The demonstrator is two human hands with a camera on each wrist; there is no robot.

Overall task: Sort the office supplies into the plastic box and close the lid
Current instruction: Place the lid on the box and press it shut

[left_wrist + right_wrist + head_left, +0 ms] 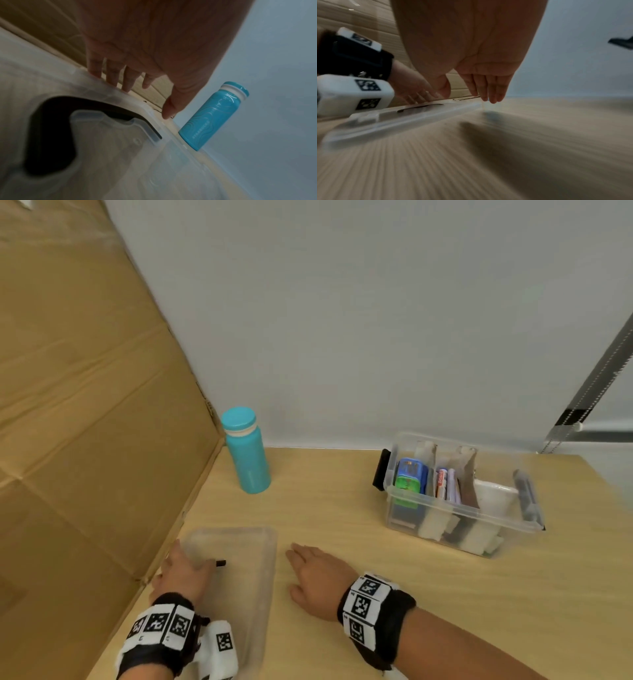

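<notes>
Nearest, at the front left of the table (342, 542): the clear lid (239, 577), flat on the wood, long side running from near to far, far end toward the blue bottle (248, 453). On its left edge: the left hand (183, 571), fingers (126, 79) straight and a little apart, tips touching the rim, thumb low by the corner, nothing gripped yet. Just right of the lid: the right hand (313, 577), flat, palm down, fingers together, tips low by the lid's far corner in the right wrist view, holding nothing. A black latch (51, 135) at one end of the lid. Farther back on the right, well apart from the lid: the plastic box (462, 498), open on top, long side running left to right, a little turned. Inside, standing up in their slots: the office supplies (424, 481). Nothing loose seen on the table, so sorting looks done. Still to do, most likely: lift the lid, carry across, turn to match the box, press down, snap shut. Behind on the left: tall brown cardboard (85, 405).
</notes>
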